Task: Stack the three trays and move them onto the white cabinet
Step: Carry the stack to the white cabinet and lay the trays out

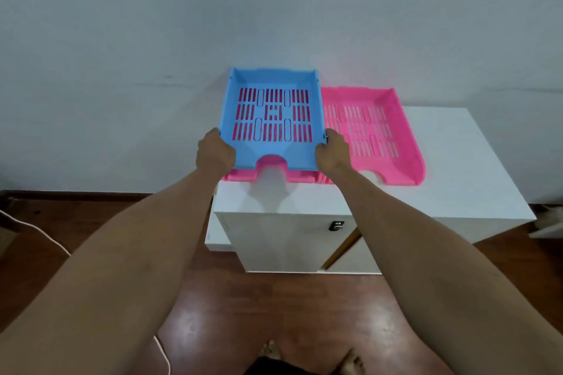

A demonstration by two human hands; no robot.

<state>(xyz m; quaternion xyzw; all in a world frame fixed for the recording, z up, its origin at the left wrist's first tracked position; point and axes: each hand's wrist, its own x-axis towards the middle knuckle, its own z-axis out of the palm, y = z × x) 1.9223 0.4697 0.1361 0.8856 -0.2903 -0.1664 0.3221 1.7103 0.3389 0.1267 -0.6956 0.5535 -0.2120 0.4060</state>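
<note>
**Blue tray held over a pink tray on the white cabinet**

Blue tray [272, 119] is a shallow plastic letter tray, open top, raised side walls, slotted floor with rows of narrow vertical cut-outs and a half-round notch in the near edge. Pink shows through the slots. It sits over a pink tray [240, 176], only that one's near rim and corner visible below; can't tell whether the blue one is fully seated or just above it.

Left hand [215, 151] is wrapped around the blue tray's near-left corner, fingers curled under the wall. Right hand [332, 150] is closed the same way on the near-right corner. Both arms bare, stretched forward.

Second pink tray [387, 134], same slotted design and notch, lies flat just beside the blue one on the right, turned slightly, overlapped at its left edge.

All three are on top of the white cabinet [451, 161], against the pale wall [122, 39]. Cabinet front has a small dark lock [336, 225]. Brown wood floor [274, 313] below, white cable [36, 230] at left.
</note>
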